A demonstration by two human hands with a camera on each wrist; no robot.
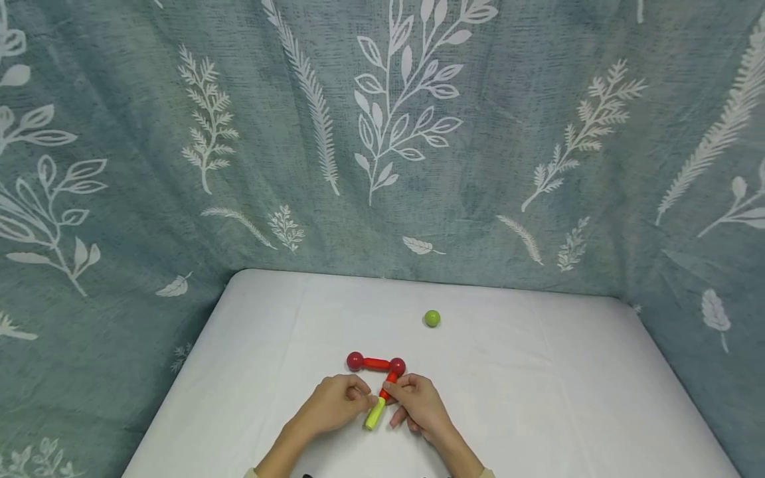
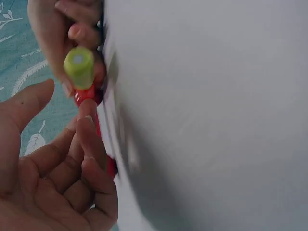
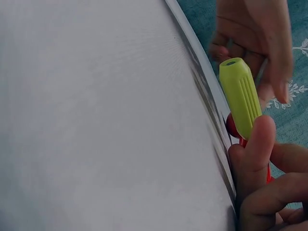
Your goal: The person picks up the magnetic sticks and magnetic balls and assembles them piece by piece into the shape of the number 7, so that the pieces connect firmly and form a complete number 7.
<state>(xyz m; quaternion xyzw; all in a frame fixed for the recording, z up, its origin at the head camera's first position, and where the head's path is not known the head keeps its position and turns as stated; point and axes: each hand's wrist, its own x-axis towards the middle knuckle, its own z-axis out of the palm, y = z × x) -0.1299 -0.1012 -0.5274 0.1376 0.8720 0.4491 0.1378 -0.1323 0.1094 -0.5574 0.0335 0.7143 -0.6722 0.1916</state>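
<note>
My right hand [image 1: 421, 403] pinches a red rod [image 1: 391, 378] between thumb and index finger. A yellow-green ridged rod [image 1: 374, 414] is joined to its near end and points toward me; the right wrist view shows a hole in the end of this yellow-green rod [image 3: 240, 96]. At the red rod's far end sits a red ball [image 1: 397, 366]. From there a second red rod [image 1: 376, 364] runs left to another red ball [image 1: 355, 361]. My left hand [image 1: 337, 402] is just left of the yellow-green rod, its thumb apart from its loosely bent fingers [image 2: 91, 134], holding nothing.
A green ball [image 1: 432, 318] lies farther back on the white-covered table [image 1: 538, 372]. Behind and beside the table hangs a teal leaf-patterned cloth [image 1: 269, 166].
</note>
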